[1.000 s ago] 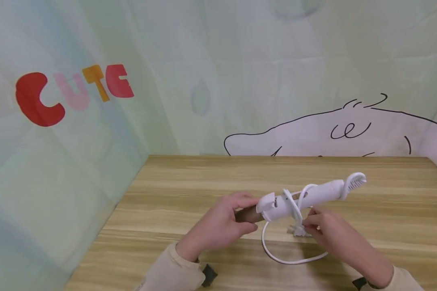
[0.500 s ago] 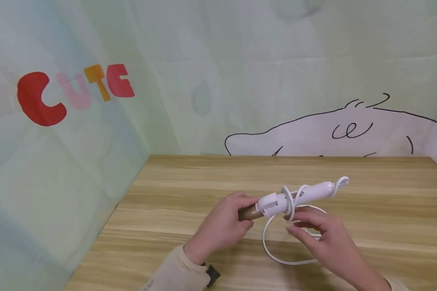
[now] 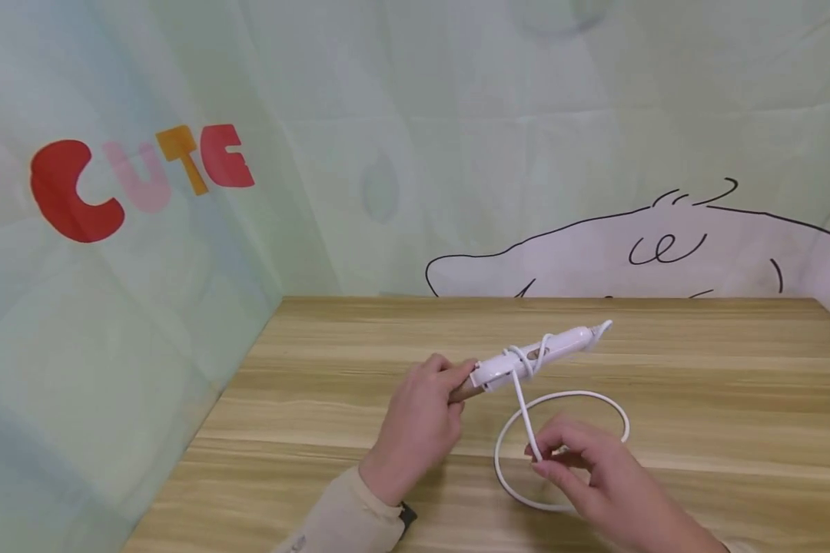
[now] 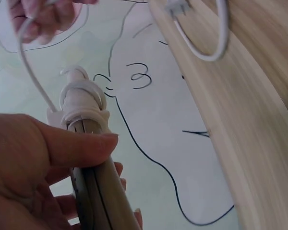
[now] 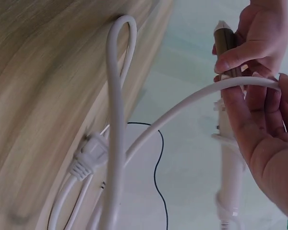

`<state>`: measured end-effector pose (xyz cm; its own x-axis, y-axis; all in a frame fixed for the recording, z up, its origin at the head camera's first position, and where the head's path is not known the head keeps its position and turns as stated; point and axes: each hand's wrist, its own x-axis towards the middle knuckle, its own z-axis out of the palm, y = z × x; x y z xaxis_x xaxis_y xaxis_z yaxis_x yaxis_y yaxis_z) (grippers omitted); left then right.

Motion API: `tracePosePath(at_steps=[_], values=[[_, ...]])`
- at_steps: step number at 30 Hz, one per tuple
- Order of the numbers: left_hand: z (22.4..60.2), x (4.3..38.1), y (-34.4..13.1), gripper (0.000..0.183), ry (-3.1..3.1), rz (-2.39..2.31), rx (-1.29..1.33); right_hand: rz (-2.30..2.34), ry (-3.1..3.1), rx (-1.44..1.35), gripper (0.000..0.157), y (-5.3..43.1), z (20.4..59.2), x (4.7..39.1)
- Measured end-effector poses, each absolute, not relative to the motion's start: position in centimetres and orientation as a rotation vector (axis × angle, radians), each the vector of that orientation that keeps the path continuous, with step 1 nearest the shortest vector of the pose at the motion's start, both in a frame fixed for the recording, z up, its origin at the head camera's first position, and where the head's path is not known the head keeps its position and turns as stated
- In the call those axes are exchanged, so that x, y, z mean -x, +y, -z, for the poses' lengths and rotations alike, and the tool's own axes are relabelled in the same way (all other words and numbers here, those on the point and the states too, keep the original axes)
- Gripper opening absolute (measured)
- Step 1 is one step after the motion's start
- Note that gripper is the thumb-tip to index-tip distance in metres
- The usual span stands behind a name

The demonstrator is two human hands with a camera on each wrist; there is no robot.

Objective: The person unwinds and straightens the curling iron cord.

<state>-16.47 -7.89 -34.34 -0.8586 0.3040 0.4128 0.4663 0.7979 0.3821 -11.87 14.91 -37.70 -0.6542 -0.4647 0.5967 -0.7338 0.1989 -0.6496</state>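
My left hand [image 3: 420, 426] grips the brown barrel of a white-handled curling iron [image 3: 562, 346], thumb lying along it in the left wrist view. The iron is held above the table, its handle pointing away to the right. Some turns of white cord [image 3: 526, 415] are wound round the handle. Between thumb and fingers, my right hand [image 3: 605, 480] pinches the cord a short way below the handle, and that stretch looks taut. The rest of the cord hangs in a wide loop. A white plug [image 5: 92, 152] shows near the tabletop in the right wrist view.
The wooden table [image 3: 332, 346] reaches back to a printed fabric wall [image 3: 360, 192]. Another fabric side with coloured letters [image 3: 76, 192] stands along the table's left edge.
My right hand has shifted from near the plug to the cord by the handle, then drawn it down toward me. The iron has moved left and slightly up. My left hand keeps its grip.
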Motion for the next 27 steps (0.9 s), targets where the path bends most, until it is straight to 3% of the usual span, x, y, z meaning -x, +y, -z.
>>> tracePosePath(at_steps=[6, 13, 27], values=[[34.7, 17.1, -8.0, 0.044, -2.622, 0.467, 0.526, -1.316, -2.201, -1.228, 0.031, 15.4, 36.9, 11.9], [34.4, 16.9, -8.5, 0.043, -2.739, 0.340, 0.504, -1.172, -2.206, -1.234, 0.005, 16.4, 35.5, 11.9], [33.3, 15.7, -9.1, 0.047, -2.920, 0.314, 0.590, -0.673, -2.169, -1.018, 0.042, 19.1, 32.8, 12.7]])
